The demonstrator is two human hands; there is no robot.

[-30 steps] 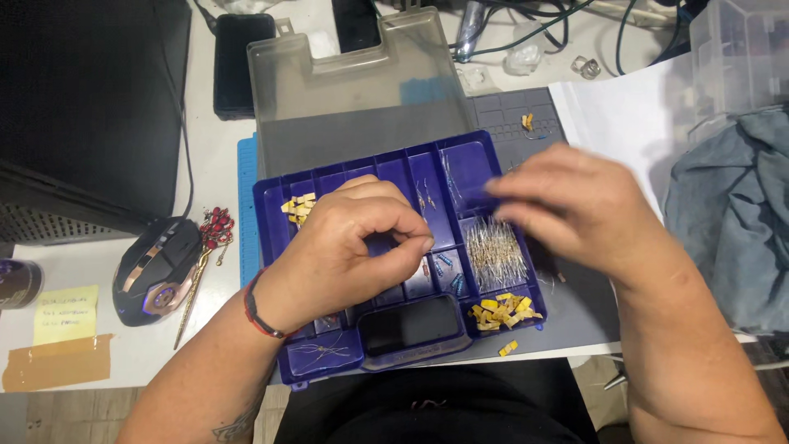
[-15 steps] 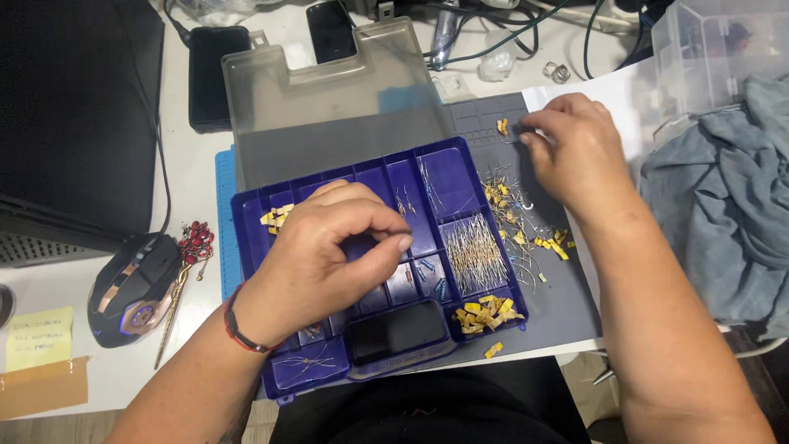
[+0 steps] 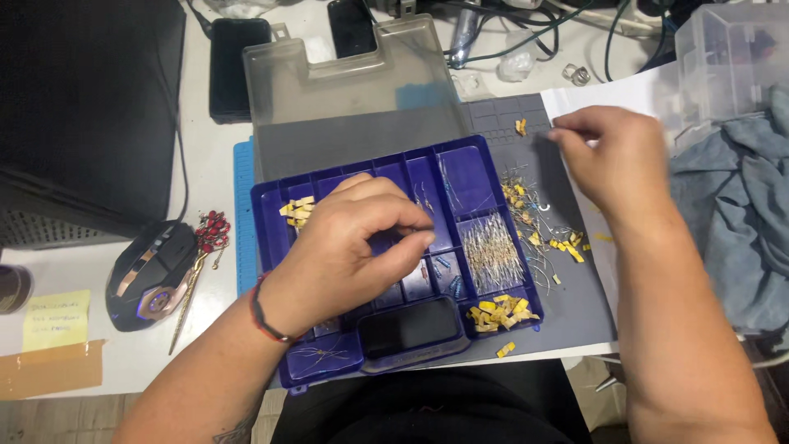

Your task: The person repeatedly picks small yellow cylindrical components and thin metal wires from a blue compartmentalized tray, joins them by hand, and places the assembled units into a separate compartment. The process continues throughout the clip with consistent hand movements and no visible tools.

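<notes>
My left hand (image 3: 349, 247) hovers over blue compartment box (image 3: 394, 263), covers middle cells; fingers pinched, what they hold hidden, can't tell. Right hand (image 3: 616, 160) blurred, far right on grey mat (image 3: 575, 304), fingertips closed near loose resistors (image 3: 534, 222); grip unclear. Box sits center of surface, clear lid (image 3: 353, 99) open behind. Resistor bundle (image 3: 491, 251) in right cell, yellow parts (image 3: 497, 312) near corner.

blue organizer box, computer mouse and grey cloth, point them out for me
blue organizer box (image 3: 268, 215): head view, on its bare left wall.
computer mouse (image 3: 150, 275): head view, middle of its dark back.
grey cloth (image 3: 735, 222): head view, on a fold near its middle.
</notes>
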